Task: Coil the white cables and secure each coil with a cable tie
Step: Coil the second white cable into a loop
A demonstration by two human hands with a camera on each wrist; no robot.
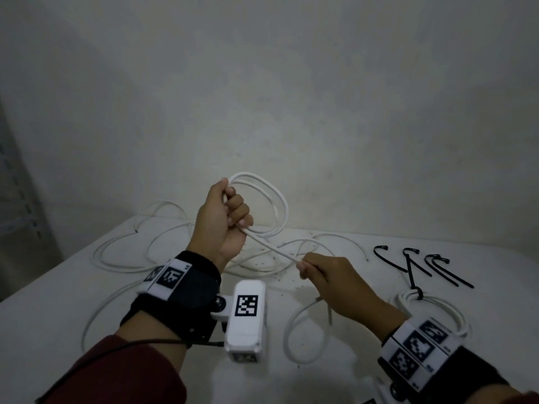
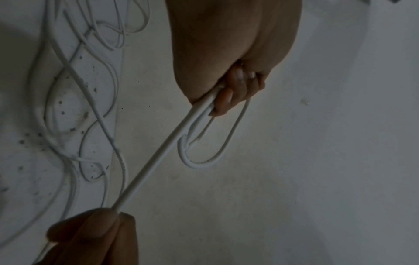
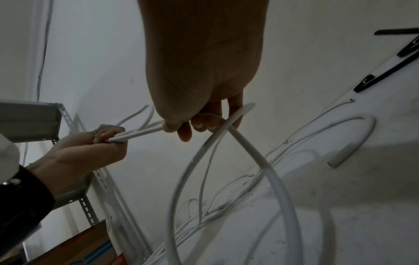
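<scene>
The left hand point(image 1: 223, 220) is raised above the tabletop point(image 1: 73, 290), its grip a closed fist around the gathered side of a part-made coil point(image 1: 262, 202) of white cable. The loops stand up and away from the fist, toward the wall. From the bottom of that fist one straight run of cable point(image 1: 271, 246) slants down and to the right into the right hand point(image 1: 335, 279), which pinches it between thumb and curled fingers, lower and nearer the body.

So the free length lies on the right hand's side. The taut span runs diagonally between the two grips, and behind the right hand the cable drops into a slack loop point(image 1: 303, 330) on the tabletop. By my reading, the next loop has to be carried by the right hand up and left to the left fist, which acts as the fixed collecting point.

More loose white cables point(image 1: 122, 252) sprawl over the tabletop behind the left hand. An already tied coil point(image 1: 437, 304) sits at the right, and spare black cable ties point(image 1: 431, 266) lie beyond it, well apart from both hands but nearer the right one.
</scene>
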